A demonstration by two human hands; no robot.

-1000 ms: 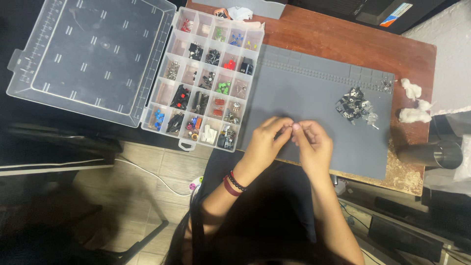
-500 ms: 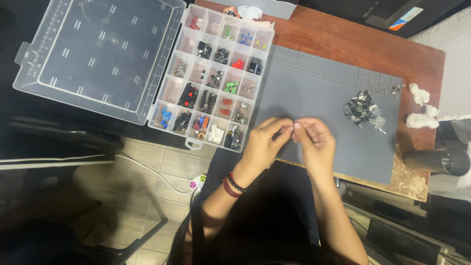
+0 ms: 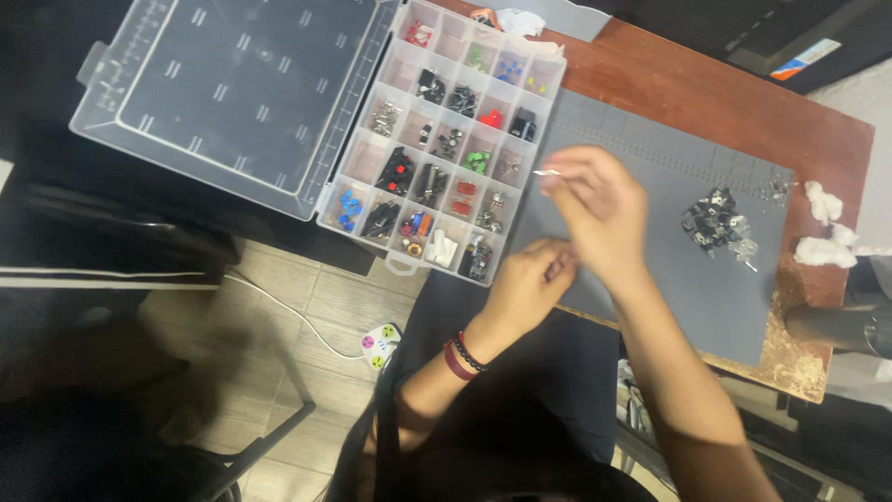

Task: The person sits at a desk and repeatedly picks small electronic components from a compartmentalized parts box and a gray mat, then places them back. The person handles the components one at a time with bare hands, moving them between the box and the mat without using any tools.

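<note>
Your right hand, at the centre of the frame, pinches a small metal part in its fingers, held out just beside the right edge of the clear compartment box. Your left hand sits just below it, fingers curled narrow; you cannot tell whether it holds anything. Both hover over the grey mat on the worktop, well apart from the dark parts pile at right.

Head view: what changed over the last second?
The right hand left the left hand and moved toward the compartment box, pinching a small metal part. The left hand stayed low on the grey mat. The parts pile stayed put.
</note>
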